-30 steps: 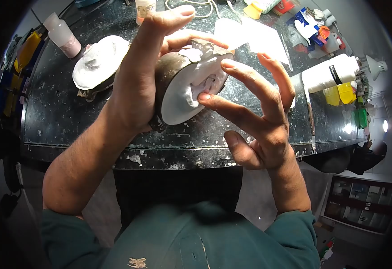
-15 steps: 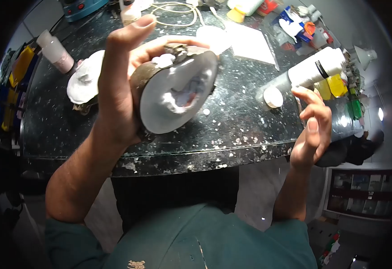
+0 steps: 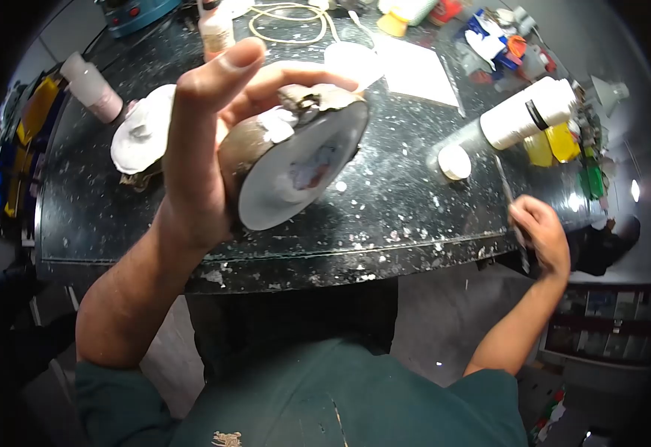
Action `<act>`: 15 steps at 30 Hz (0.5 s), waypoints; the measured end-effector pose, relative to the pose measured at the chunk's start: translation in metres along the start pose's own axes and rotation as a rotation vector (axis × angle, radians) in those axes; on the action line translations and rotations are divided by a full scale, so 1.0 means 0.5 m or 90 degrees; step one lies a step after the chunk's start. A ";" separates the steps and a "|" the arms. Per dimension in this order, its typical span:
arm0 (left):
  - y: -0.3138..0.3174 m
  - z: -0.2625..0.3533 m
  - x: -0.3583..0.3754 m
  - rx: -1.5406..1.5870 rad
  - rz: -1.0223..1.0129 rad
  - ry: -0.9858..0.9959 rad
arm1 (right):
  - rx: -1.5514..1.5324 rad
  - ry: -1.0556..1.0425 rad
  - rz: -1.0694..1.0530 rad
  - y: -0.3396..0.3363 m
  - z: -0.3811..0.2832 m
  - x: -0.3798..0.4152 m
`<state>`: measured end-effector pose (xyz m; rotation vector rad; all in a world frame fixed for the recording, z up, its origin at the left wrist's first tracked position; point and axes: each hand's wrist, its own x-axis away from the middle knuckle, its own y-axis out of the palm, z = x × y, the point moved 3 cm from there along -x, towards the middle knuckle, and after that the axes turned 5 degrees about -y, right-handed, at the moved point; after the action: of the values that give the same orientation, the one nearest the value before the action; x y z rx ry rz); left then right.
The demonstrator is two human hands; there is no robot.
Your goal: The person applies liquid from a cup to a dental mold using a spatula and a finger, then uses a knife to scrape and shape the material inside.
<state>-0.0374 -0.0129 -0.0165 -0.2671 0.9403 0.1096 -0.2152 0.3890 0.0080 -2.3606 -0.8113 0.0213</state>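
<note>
My left hand [image 3: 202, 141] is closed around an oval shell-like piece [image 3: 277, 197], holding it raised over the worktop. Its smooth grey face is turned toward me, with a reddish-purple patch in the hollow. White paste-like lumps and a rough brown edge show along its top. My right hand [image 3: 545, 231] grips a thin metal tool [image 3: 506, 182] near the front right of the worktop. The tool's slim tip points away from me, and its other end sticks out below the hand. A white plaster-like piece [image 3: 139, 134] lies left of my left hand, partly covered by it.
The black, white-flecked worktop [image 3: 385, 216] carries a white bottle [image 3: 530, 112] lying near a white round cap [image 3: 454, 162]. A pinkish-white bottle [image 3: 90, 86] stands left. Behind are a small bottle [image 3: 216, 33], a coiled cable [image 3: 288, 37], a white sheet [image 3: 418, 74] and mixed clutter [image 3: 493, 41].
My right hand has moved down and right and closed on the thin metal tool; its fingers were loosely curled before. The shell-like piece has tilted, so its grey face looks narrower.
</note>
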 end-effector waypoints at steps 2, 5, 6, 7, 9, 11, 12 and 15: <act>-0.001 -0.002 0.006 0.074 0.032 -0.062 | -0.232 -0.095 -0.044 0.003 -0.042 0.030; -0.021 -0.014 0.000 -0.094 -0.025 0.033 | -0.490 -0.411 -0.053 0.053 -0.112 0.011; -0.015 -0.012 0.001 -0.057 -0.016 0.034 | -0.549 -0.438 -0.078 0.108 -0.172 0.001; -0.007 -0.007 0.002 -0.055 -0.018 0.034 | -0.516 -0.471 -0.027 0.153 -0.215 -0.006; -0.001 -0.007 0.009 0.117 0.086 -0.104 | -0.336 -0.536 0.104 0.228 -0.269 -0.019; 0.003 0.001 0.000 0.204 0.143 -0.246 | -0.231 -0.610 0.160 0.280 -0.302 -0.041; 0.002 -0.005 0.003 0.291 0.198 -0.389 | -0.229 -0.654 0.163 0.302 -0.314 -0.051; -0.007 -0.022 0.011 0.134 0.111 -0.309 | -0.214 -0.768 0.155 0.333 -0.330 -0.079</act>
<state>-0.0420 -0.0194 -0.0265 0.0392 0.4837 0.2231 -0.1214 0.1729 0.0371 -2.6165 -1.0641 1.6321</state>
